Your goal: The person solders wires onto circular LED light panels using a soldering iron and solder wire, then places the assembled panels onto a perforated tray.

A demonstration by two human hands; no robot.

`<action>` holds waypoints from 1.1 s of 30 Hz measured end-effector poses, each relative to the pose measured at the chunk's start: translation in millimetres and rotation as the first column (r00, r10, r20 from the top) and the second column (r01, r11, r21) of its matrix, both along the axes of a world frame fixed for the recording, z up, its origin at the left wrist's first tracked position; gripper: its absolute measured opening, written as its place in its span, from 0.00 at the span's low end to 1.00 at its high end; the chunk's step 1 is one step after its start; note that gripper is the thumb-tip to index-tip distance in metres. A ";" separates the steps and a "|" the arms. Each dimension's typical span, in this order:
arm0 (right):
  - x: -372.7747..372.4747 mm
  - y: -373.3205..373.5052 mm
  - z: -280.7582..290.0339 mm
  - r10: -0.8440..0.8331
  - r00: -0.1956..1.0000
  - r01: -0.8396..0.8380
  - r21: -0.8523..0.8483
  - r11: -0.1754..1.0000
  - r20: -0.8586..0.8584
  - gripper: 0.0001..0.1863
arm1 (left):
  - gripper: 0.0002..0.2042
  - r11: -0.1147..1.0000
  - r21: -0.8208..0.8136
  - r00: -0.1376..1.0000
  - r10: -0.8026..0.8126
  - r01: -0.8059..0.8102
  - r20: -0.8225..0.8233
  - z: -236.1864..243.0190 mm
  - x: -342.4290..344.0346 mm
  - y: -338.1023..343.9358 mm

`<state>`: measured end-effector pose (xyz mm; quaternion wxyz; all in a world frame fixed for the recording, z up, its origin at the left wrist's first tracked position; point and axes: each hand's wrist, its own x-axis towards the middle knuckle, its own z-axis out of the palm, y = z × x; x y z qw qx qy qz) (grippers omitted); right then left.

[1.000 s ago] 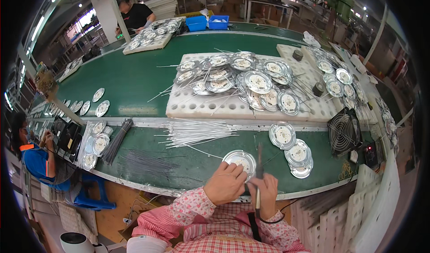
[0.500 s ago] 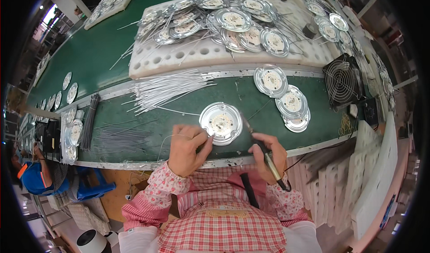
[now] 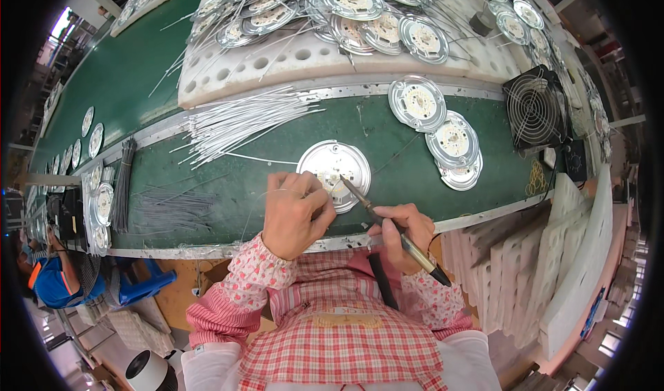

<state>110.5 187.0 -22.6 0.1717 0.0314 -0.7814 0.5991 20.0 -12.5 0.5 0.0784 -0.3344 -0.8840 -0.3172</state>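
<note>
A round silvery lamp disc with a light circuit board [image 3: 351, 161] lies on the green bench in front of me. A white wire [image 3: 263, 159] runs to its left edge. My right hand [image 3: 403, 233] grips a soldering iron [image 3: 417, 254] like a pen, its tip over the middle of the board. At the disc's lower left, my left hand [image 3: 296, 214] is closed, fingers pinched over the board. From it loops a thin strand of solder wire [image 3: 253, 206]; the end at the fingertips is hidden.
White wires [image 3: 242, 124] and dark wires [image 3: 173, 207] lie left. Several discs overlap at right [image 3: 453, 138], near a black fan [image 3: 534, 107]. A foam tray [image 3: 228, 79] heaped with wired discs stands behind. Foam boards [image 3: 508, 273] lean lower right; a person in blue [image 3: 59, 280] sits far left.
The iron's tip has moved left from beside the disc onto its board. My left hand has come over the disc's lower left edge. The whole view has shifted slightly.
</note>
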 end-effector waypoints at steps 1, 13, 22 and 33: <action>-0.1 -0.1 0.5 0.006 1.000 -0.006 -0.001 1.000 -0.020 0.08 | 0.06 1.000 0.000 1.000 0.008 -0.008 0.012 0.0 0.3 0.8; -0.3 -0.8 3.2 0.028 0.999 -0.027 0.022 0.999 -0.038 0.08 | 0.05 0.998 0.043 0.999 0.051 -0.051 -0.001 -1.9 3.4 3.1; -2.5 -4.4 9.1 0.043 0.998 -0.044 0.017 0.999 0.048 0.07 | 0.05 0.999 -0.025 0.998 0.042 -0.041 0.039 -3.4 0.9 8.4; -3.4 -6.8 -0.2 0.027 0.999 -0.020 0.168 0.986 -0.043 0.08 | 0.03 0.996 0.008 0.975 0.090 -0.094 0.203 -1.2 -26.9 4.2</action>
